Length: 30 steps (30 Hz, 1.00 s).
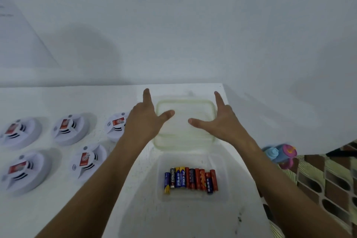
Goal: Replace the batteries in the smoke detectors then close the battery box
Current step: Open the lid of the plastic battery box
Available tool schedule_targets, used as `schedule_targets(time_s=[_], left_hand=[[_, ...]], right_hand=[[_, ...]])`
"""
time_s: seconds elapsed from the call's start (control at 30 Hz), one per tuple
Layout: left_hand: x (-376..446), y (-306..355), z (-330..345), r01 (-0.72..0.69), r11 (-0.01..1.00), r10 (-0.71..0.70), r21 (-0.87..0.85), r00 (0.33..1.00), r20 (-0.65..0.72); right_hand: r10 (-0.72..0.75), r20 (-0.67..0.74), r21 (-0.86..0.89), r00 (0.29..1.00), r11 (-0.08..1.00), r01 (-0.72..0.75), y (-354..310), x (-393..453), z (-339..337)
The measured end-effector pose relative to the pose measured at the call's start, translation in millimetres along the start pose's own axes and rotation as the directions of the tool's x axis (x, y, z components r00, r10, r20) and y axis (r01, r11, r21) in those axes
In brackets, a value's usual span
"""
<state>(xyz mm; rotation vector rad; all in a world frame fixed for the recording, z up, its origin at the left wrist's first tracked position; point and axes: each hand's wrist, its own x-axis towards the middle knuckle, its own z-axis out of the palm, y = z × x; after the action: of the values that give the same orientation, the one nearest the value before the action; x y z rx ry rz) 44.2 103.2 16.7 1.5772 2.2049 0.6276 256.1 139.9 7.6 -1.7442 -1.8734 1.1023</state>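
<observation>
Hands (146, 120) (222, 120) spread over lid (185, 127) (box (193, 197) uncovered).

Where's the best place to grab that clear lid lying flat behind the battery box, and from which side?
Probably by its two short side edges, coming down from above. The lid lies flat on the table, a wide rounded rectangle with a raised green rim, so its left and right edges offer the only lip. The left hand and right hand already flank it, open.

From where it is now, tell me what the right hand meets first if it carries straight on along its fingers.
Likely nothing on the table: the right hand points past the lid's far right corner toward the table's back edge, then the wall. Depth is unclear.
</observation>
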Motion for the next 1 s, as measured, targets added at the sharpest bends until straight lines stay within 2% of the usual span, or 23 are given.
schedule_targets(time_s=[0.13, 0.3, 0.53, 0.73, 0.87, 1.0], left_hand=[[46.3, 16.0, -13.2, -0.063, 0.987, 0.057, -0.147, 0.997, -0.046], [105.8, 12.0, 0.7, -0.068, 0.968, 0.069, -0.241, 0.998, -0.007], [129.3, -19.5, 40.8, 0.036, 0.979, -0.018, -0.201, 0.996, 0.091], [125.5, -26.4, 56.6, 0.061, 0.994, -0.057, -0.092, 0.997, 0.053], [101.0, -22.8, 40.9, 0.02, 0.99, -0.021, -0.139, 1.0, -0.009], [39.5, -24.7, 24.4, -0.027, 0.98, 0.019, -0.196, 0.999, -0.042]], right_hand=[[-0.047, -0.084, -0.003, 0.995, 0.999, 0.047, -22.7, 34.4, -20.6], [-0.046, -0.106, 0.063, 0.993, 0.997, 0.053, -28.5, 95.8, -17.9], [0.003, -0.075, 0.012, 0.997, 1.0, -0.002, -0.8, 131.5, 14.8], [-0.025, -0.153, -0.136, 0.988, 0.991, 0.004, 10.3, 134.1, 30.2], [-0.02, -0.202, 0.003, 0.979, 1.0, 0.021, 10.4, 120.9, 23.2], [-0.044, -0.224, 0.176, 0.974, 0.981, 0.085, 13.4, 67.1, 14.8]])
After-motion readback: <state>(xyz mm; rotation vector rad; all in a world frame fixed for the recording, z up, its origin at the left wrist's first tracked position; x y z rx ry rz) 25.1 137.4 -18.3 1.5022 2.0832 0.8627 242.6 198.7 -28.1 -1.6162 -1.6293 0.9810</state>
